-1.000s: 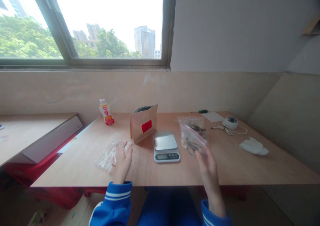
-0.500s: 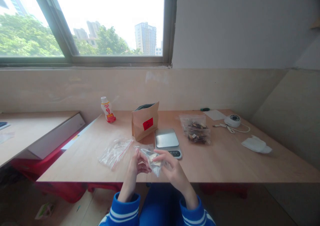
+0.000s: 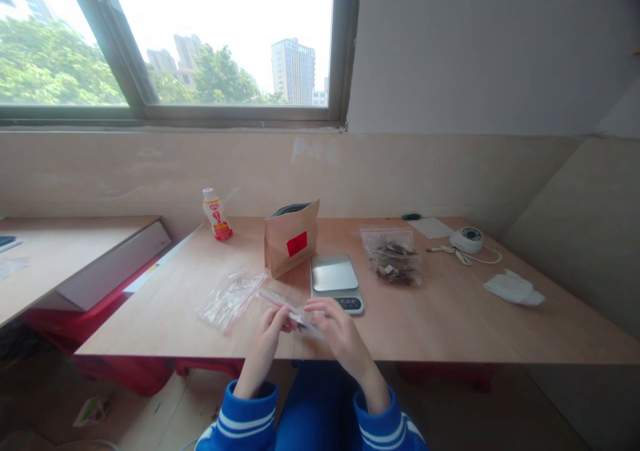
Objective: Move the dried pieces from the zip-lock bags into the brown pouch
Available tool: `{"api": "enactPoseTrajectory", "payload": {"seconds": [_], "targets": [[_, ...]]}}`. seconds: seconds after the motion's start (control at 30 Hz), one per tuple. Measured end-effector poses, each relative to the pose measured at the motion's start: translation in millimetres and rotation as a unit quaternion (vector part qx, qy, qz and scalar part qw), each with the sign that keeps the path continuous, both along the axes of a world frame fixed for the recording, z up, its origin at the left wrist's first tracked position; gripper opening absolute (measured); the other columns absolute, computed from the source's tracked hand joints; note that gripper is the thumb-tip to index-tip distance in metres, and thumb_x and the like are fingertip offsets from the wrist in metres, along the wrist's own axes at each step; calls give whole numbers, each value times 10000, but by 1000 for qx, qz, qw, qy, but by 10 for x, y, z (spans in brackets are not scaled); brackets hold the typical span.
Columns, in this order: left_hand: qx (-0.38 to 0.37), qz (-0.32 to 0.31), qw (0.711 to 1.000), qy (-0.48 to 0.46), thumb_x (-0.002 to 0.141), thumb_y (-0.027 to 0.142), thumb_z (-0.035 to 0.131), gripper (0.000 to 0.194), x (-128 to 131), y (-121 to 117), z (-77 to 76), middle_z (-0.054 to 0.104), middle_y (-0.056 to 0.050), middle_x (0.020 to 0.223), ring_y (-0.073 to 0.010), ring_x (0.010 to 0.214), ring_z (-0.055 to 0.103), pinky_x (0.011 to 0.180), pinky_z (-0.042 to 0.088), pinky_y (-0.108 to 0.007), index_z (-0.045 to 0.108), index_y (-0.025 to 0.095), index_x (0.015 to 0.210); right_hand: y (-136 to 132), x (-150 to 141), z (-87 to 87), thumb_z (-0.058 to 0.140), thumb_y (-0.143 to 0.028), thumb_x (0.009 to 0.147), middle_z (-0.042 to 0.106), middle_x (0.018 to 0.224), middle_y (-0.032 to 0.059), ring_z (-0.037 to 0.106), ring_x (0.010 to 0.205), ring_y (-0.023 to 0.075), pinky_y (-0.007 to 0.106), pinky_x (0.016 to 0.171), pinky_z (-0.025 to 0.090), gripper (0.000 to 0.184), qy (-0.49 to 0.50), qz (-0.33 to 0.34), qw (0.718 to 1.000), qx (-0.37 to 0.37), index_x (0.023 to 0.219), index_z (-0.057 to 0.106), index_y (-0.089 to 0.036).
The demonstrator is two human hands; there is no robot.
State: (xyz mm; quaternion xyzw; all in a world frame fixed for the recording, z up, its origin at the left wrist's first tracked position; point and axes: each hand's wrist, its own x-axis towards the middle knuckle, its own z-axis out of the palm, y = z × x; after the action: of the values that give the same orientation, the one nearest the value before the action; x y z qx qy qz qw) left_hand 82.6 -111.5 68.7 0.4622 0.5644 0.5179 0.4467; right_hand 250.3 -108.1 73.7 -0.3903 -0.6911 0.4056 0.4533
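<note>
A small clear zip bag (image 3: 279, 298) is between my hands, just above the table's front edge; motion blurs it and its contents are hard to make out. My left hand (image 3: 270, 331) pinches the bag at its left side with thumb and fingers. On the other side, my right hand (image 3: 345, 338) has its fingers curled over the bag's right end. Just beyond them stands a kitchen scale (image 3: 335, 274) with a bare metal plate. Loose empty plastic bags (image 3: 230, 301) lie left of my left hand.
A brown paper pouch (image 3: 285, 241) with a red label stands behind the scale, its top open. Bags of dark dried pieces (image 3: 393, 258) lie to the right. Farther out are a bottle (image 3: 218, 219), a white round device with a cable (image 3: 467, 239) and a white crumpled item (image 3: 513, 287).
The small bag has tilted flatter between my hands, and its pale contents no longer show clearly. My left hand has turned, its thumb now on top. The view has shifted slightly.
</note>
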Motion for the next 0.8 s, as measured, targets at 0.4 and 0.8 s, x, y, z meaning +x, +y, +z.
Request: {"api": "enactPoseTrajectory", "payload": {"seconds": [0.4, 0.8], "targets": [[27, -86, 995, 48, 784, 540, 581, 367, 89, -34, -31, 696, -57, 753, -210, 762, 649, 742, 503, -307, 647, 179, 766, 16, -65, -23, 550, -347, 892, 713, 829, 28, 653, 811, 177, 284, 776, 493, 202, -17, -51, 998, -14, 871, 677, -192], [34, -83, 992, 90, 779, 521, 594, 339, 56, -27, -18, 685, -35, 689, -198, 695, 642, 668, 490, -282, 642, 192, 711, 15, -61, -45, 651, -431, 809, 744, 830, 37, 690, 790, 187, 285, 747, 536, 258, 15, -22, 998, -59, 875, 710, -189]]}}
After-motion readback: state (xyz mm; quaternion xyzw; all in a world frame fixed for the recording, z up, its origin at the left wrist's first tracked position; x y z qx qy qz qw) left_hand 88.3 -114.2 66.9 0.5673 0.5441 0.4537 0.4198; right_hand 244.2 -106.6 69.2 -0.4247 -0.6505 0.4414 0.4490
